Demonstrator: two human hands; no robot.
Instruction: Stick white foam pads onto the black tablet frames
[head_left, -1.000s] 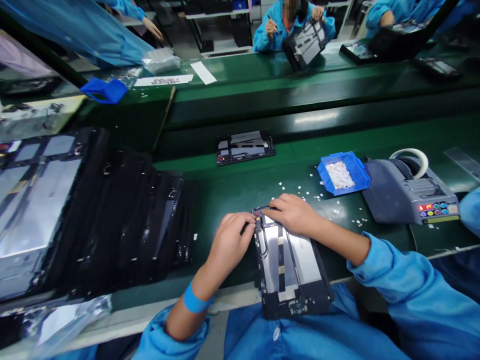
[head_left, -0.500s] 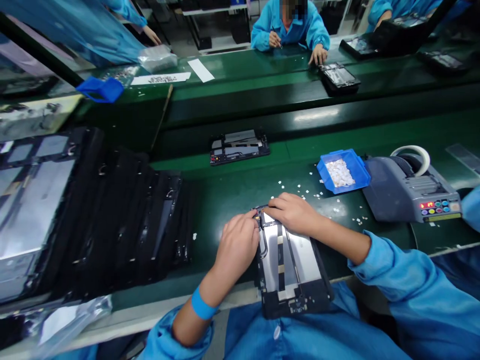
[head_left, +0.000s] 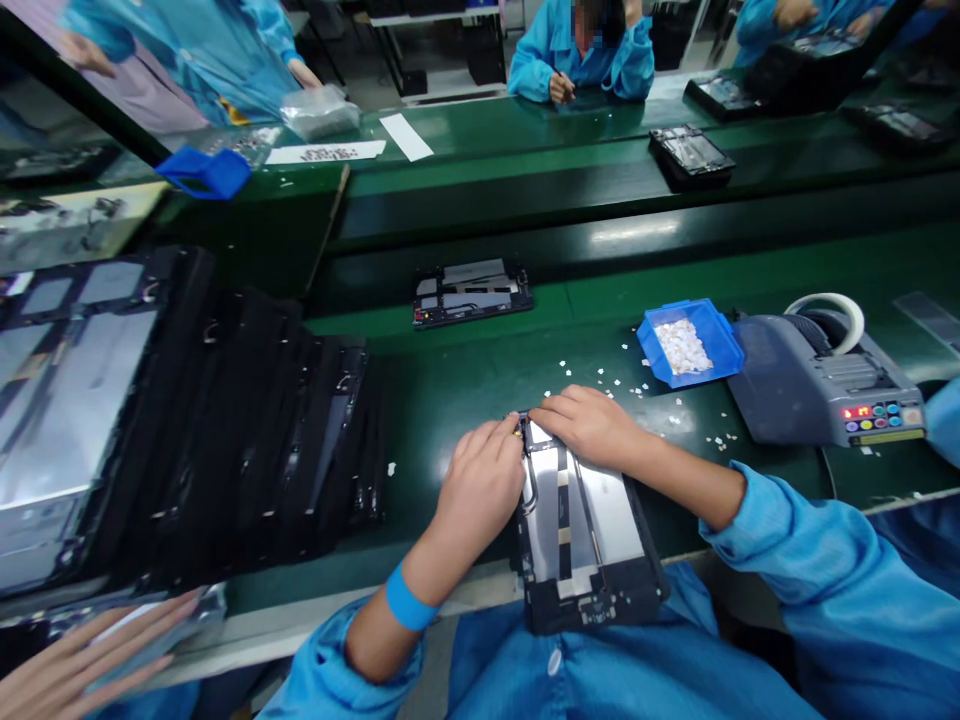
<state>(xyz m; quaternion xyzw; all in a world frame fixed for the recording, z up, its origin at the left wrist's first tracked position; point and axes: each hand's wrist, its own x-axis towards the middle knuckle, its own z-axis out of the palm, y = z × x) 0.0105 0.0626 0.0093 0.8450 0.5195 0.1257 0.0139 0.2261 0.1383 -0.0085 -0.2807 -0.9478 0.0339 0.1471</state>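
Observation:
An opened tablet (head_left: 611, 515) with bare silver battery plates and a dark flex cable rests at the bench's front edge, near end towards my body. My left hand (head_left: 480, 485), a blue band on its wrist, grips the upper left corner with fingers bent over it. From the right, my right hand (head_left: 585, 425) lies across the top edge, its fingers pressed together near the same corner. Whatever small part the fingertips touch is hidden. Small white pieces lie scattered beyond my right hand, near a blue bin (head_left: 718, 345) holding more of them.
Stacked opened tablets (head_left: 97, 390) fill the left side. Another opened tablet (head_left: 472, 292) lies ahead, beside the dark conveyor strip. A grey tape dispenser (head_left: 817, 375) stands at right. At lower left, another person's hand (head_left: 90, 655) reaches in; a co-worker (head_left: 544, 60) sits opposite.
Another person's hand has entered at lower left, over the plastic bag. The co-worker opposite has lifted a hand off the device there. My hands stay at the tablet's top, the left barely shifted.

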